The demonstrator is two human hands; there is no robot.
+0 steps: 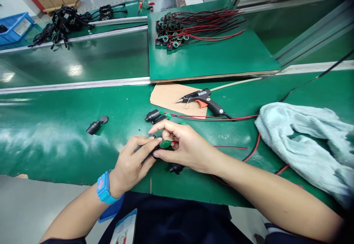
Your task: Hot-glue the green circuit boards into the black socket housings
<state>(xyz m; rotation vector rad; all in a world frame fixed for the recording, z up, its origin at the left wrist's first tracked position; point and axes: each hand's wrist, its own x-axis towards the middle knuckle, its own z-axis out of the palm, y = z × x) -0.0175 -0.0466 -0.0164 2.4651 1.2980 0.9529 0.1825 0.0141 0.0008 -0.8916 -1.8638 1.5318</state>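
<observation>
Both hands meet over the green bench near its front edge. My left hand (132, 162), with a blue wristband, pinches a small black socket part (155, 151). My right hand (184, 144) is curled over it and holds a small round green board (165, 144) with red and black wires (232, 148) running off to the right. Another black piece (176, 168) sits just under my right hand. A second black socket with wires (155, 116) lies just beyond the hands, and a lone black socket with a cap (95, 125) lies to the left.
A black glue gun (206, 100) rests on a cardboard sheet (168, 94) behind the hands. A pale blue cloth (306, 144) is heaped at the right. A raised green board (210, 57) holds several wired green parts (173, 33). Black cable assemblies (65, 22) lie far left.
</observation>
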